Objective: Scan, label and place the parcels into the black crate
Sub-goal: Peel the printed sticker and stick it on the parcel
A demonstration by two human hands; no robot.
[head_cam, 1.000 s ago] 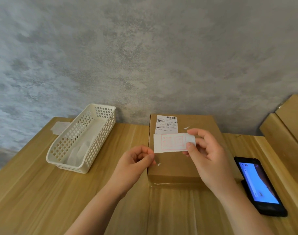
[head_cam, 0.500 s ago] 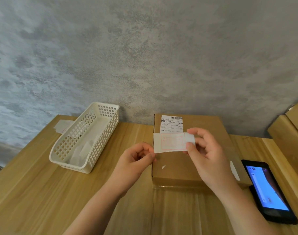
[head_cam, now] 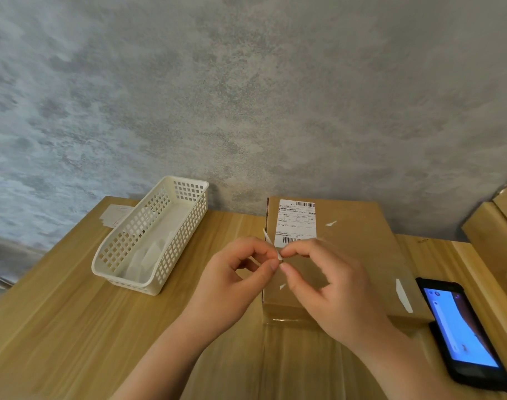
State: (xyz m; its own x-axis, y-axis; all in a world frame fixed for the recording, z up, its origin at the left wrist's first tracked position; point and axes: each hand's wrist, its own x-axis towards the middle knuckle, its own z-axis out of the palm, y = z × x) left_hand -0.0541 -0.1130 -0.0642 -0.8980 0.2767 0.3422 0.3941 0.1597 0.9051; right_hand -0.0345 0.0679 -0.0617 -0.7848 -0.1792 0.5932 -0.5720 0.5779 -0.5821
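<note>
A person's two bare hands meet above a brown cardboard parcel [head_cam: 347, 255] that lies flat on a wooden table [head_cam: 73, 327], against a grey wall. The left hand [head_cam: 235, 281] and the right hand [head_cam: 330, 287] both pinch a small white label [head_cam: 272, 245] between thumb and fingertips; it is turned edge-on to the camera, so only a thin sliver shows just above the parcel's near left part. A printed shipping label [head_cam: 297, 222] with barcodes is already stuck on the parcel's far left corner. A white lattice basket [head_cam: 148, 238] holding paper slips sits to the left, well apart, and a black phone [head_cam: 463, 330] with a lit blue screen lies just beside the parcel on the right. The black crate is not in view. Likely risks: the label could fold and stick to itself or to a fingertip while being peeled, tear, or land crooked, or it could cover the existing barcodes.
</note>
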